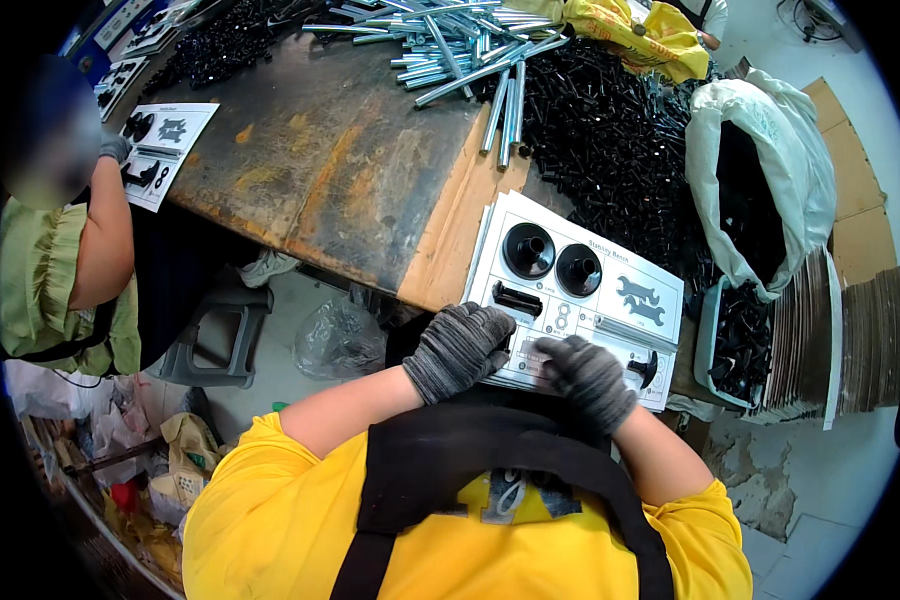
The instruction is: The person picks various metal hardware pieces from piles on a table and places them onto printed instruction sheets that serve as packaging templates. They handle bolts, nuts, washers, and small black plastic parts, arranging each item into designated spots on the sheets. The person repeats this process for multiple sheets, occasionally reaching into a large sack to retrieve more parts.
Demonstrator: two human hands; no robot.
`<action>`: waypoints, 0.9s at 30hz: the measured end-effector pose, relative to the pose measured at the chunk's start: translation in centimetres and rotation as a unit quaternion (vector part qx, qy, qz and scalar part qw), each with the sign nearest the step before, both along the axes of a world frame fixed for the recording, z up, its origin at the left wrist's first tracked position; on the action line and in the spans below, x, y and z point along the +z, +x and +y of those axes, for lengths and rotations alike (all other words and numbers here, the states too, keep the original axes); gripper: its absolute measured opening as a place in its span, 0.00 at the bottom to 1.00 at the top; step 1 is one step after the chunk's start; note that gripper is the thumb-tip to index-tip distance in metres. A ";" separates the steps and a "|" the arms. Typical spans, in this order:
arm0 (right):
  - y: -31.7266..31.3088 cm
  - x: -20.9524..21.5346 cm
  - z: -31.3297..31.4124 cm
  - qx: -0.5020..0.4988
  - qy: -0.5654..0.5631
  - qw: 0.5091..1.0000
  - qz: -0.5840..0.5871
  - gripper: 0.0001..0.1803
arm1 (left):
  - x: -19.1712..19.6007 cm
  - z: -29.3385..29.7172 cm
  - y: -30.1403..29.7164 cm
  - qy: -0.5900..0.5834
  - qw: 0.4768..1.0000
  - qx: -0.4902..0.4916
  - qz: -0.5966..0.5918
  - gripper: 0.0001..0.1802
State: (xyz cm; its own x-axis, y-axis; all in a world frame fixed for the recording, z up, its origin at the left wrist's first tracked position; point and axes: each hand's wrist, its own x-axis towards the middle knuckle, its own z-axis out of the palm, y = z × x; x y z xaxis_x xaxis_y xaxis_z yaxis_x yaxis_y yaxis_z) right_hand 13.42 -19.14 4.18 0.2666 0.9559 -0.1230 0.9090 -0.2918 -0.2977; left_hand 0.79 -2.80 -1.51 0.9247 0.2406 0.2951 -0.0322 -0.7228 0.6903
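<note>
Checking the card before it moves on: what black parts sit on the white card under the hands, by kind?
On the white card:
Round black cups: 2
Black wrench shapes: 2
Black bar-shaped part: 1
Black knob: 1
Total: 6; both hands hide part of the near edge.

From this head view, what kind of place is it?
Likely a small hardware-kit packing workshop: both grey-gloved hands, left hand and right hand, rest on a white printed parts card on a worn wooden workbench, beside heaped black small parts and silver metal tubes.
</note>
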 end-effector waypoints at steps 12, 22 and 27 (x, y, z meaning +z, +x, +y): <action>10.7 -4.2 -16.7 -0.445 0.027 0.894 -0.049 0.18 | -0.2 1.9 -4.2 -0.045 0.996 0.011 0.073 0.32; 10.2 -5.4 -17.9 -0.374 0.169 0.911 -0.026 0.20 | -0.7 -0.8 -4.1 -0.254 0.940 0.201 0.106 0.28; 11.2 -7.1 -18.7 -0.365 0.237 0.900 0.019 0.20 | -0.1 -0.3 -4.0 -0.181 0.945 0.212 0.174 0.23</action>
State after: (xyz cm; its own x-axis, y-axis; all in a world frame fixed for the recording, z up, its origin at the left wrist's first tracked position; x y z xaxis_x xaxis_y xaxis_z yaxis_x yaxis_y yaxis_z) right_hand 24.64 -37.88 -2.89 0.8494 0.4751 0.2296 0.5125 -0.6393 -0.5732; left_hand -3.17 -3.08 -1.63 0.7488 0.6376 -0.1813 0.4808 -0.3341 0.8107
